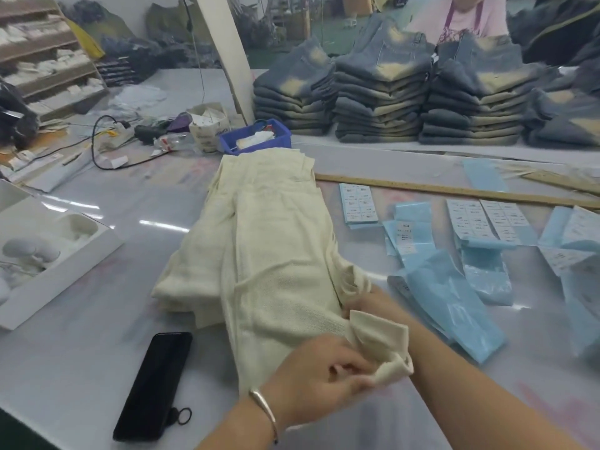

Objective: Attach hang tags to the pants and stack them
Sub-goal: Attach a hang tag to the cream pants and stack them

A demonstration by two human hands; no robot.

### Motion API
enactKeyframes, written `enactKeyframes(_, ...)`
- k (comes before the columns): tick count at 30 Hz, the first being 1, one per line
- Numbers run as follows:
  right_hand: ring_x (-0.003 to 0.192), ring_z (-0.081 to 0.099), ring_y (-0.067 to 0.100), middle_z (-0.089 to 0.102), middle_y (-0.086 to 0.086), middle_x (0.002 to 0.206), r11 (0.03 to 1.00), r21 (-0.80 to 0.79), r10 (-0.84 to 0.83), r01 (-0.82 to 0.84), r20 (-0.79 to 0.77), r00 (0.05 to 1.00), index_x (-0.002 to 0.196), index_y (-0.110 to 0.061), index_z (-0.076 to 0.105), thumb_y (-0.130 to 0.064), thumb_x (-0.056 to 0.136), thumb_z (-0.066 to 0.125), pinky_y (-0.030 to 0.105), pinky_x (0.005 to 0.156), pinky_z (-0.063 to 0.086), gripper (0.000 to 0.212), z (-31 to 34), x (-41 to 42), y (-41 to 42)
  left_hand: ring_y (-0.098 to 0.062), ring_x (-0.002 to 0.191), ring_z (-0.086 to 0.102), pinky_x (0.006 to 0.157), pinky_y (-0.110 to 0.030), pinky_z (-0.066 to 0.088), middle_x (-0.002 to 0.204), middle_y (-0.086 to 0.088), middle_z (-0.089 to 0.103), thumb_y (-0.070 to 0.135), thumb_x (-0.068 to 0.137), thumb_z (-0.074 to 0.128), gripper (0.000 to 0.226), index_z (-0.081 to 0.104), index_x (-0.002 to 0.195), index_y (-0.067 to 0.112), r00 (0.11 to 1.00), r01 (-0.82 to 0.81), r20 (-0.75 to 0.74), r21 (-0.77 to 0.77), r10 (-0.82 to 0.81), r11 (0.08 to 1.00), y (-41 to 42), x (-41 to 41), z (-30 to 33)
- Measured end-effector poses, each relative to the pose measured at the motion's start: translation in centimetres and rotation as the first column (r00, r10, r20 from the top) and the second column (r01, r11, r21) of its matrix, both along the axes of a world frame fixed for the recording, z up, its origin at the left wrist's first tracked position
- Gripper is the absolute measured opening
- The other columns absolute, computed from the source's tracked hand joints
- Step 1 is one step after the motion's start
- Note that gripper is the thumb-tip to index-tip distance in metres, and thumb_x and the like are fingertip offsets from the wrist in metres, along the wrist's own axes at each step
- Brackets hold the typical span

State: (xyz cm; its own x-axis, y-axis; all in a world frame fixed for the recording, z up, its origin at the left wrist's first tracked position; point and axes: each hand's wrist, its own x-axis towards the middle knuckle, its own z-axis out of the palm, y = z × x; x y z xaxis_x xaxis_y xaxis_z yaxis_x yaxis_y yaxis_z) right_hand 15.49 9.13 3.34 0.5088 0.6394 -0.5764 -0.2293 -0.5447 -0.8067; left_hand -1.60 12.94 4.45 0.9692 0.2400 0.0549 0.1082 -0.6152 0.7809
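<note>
1. The table (97, 319) is a pale glossy sheet carrying everything named here
2. Stacks of folded jeans (383, 92) stand at the table's far side, well beyond the cream pants
3. The cream pants (269, 254) lie in a flat pile in the middle, long axis running from the near edge away toward a blue bin (256, 136), which sits just past their far end
4. Blue label sheets (454, 271) are scattered just right of the pants
5. A black phone (152, 384) lies just left of the pants' near end
6. The right hand (373, 303) presses on the pants' near right edge; its grip is hidden by cloth, cannot tell
7. The left hand (321, 375), bangle on its wrist, pinches a folded corner of the pants, fingers curled
</note>
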Motion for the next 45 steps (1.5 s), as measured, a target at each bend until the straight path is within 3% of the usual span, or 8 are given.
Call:
enactKeyframes(5,0.062,0.062,0.005,0.065,-0.003,0.068,0.933,0.331,0.130,-0.141,0.056,0.990,0.077,-0.019,0.073,-0.002,0.049,0.065,0.017,0.055,0.046,0.034,3.9,1.1,-4.7,-0.021,0.116,0.049,0.100,-0.028,0.035,0.129,-0.009,0.053,0.035,0.086,0.071,0.042,0.061,0.120,0.013,0.440,-0.892,0.087,-0.074,0.894,0.446,5.4,-3.5,-1.4)
enactKeyframes(11,0.061,0.061,-0.003,0.065,-0.012,0.063,0.874,0.303,0.334,-0.380,0.191,0.923,0.062,-0.029,0.072,-0.010,0.042,0.067,0.012,0.055,0.046,0.028,7.7,1.2,-11.5,-0.029,0.098,0.069,0.086,-0.040,0.056,0.104,-0.013,0.073,0.049,0.089,0.058,0.048,0.069,0.110,0.008,0.615,-0.529,-0.384,-0.848,0.688,-0.001,5.9,-1.5,-0.8)
enactKeyframes(18,0.059,0.054,0.004,0.057,-0.015,0.059,0.717,0.233,0.592,-0.657,0.294,0.750,0.055,-0.028,0.068,-0.023,0.040,0.069,0.022,0.060,0.043,0.016,11.5,1.5,-19.4,-0.035,0.068,0.072,0.060,-0.039,0.059,0.082,-0.023,0.072,0.017,0.082,0.050,0.034,0.074,0.088,-0.007,0.812,-0.486,-0.481,-0.871,0.331,-0.072,-3.0,-1.5,-0.3)
enactKeyframes(28,0.067,0.059,0.011,0.066,-0.003,0.072,0.854,0.202,0.448,-0.480,0.184,0.875,0.075,-0.015,0.071,-0.017,0.032,0.071,0.025,0.060,0.045,0.043,9.3,6.4,-40.4,-0.024,0.087,0.073,0.076,-0.040,0.058,0.098,-0.006,0.075,0.013,0.087,0.037,0.042,0.076,0.101,0.017,0.711,0.036,-0.010,-0.998,0.703,-0.051,-14.5,-1.4,-1.4)
enactKeyframes(32,0.076,0.069,0.021,0.073,0.009,0.086,0.976,-0.002,0.216,-0.216,-0.002,0.976,0.084,-0.015,0.077,-0.005,0.045,0.066,0.030,0.067,0.053,0.042,6.5,10.2,-46.9,-0.029,0.100,0.070,0.088,-0.046,0.055,0.117,-0.012,0.070,0.012,0.081,0.053,0.037,0.074,0.111,0.011,0.819,-0.200,-0.184,-0.979,0.543,-0.030,-18.4,0.4,-3.2)
enactKeyframes(37,0.116,0.057,0.020,0.059,-0.003,0.120,0.722,-0.691,0.475,0.026,0.523,0.708,0.116,-0.019,0.056,-0.031,0.092,0.055,0.023,0.090,0.042,0.027,2.6,13.9,-48.0,-0.033,0.096,0.067,0.097,-0.048,0.049,0.106,-0.019,0.071,0.010,0.048,0.074,0.058,0.069,0.105,-0.002,0.643,-0.747,-0.542,-0.599,0.541,0.289,-26.1,1.5,-6.3)
enactKeyframes(41,0.119,0.050,0.027,0.053,0.007,0.127,0.647,-0.654,0.388,0.393,0.726,0.568,0.119,-0.021,0.050,-0.017,0.089,0.049,0.036,0.094,0.043,0.031,1.4,13.7,-47.6,-0.023,0.091,0.066,0.079,-0.038,0.052,0.100,-0.005,0.073,0.015,0.065,0.080,0.046,0.068,0.108,0.005,0.534,-0.790,-0.484,-0.577,0.694,0.205,-26.5,1.6,-7.6)
enactKeyframes(45,0.111,0.051,0.028,0.060,0.007,0.120,0.923,-0.252,0.111,0.291,0.898,0.426,0.118,-0.017,0.061,-0.001,0.076,0.061,0.039,0.093,0.040,0.045,-0.4,9.9,-45.3,-0.024,0.085,0.063,0.079,-0.035,0.048,0.099,-0.009,0.071,0.005,0.082,0.067,0.022,0.069,0.104,0.005,0.413,-0.811,-0.398,-0.569,0.819,0.133,-23.4,1.3,-7.2)
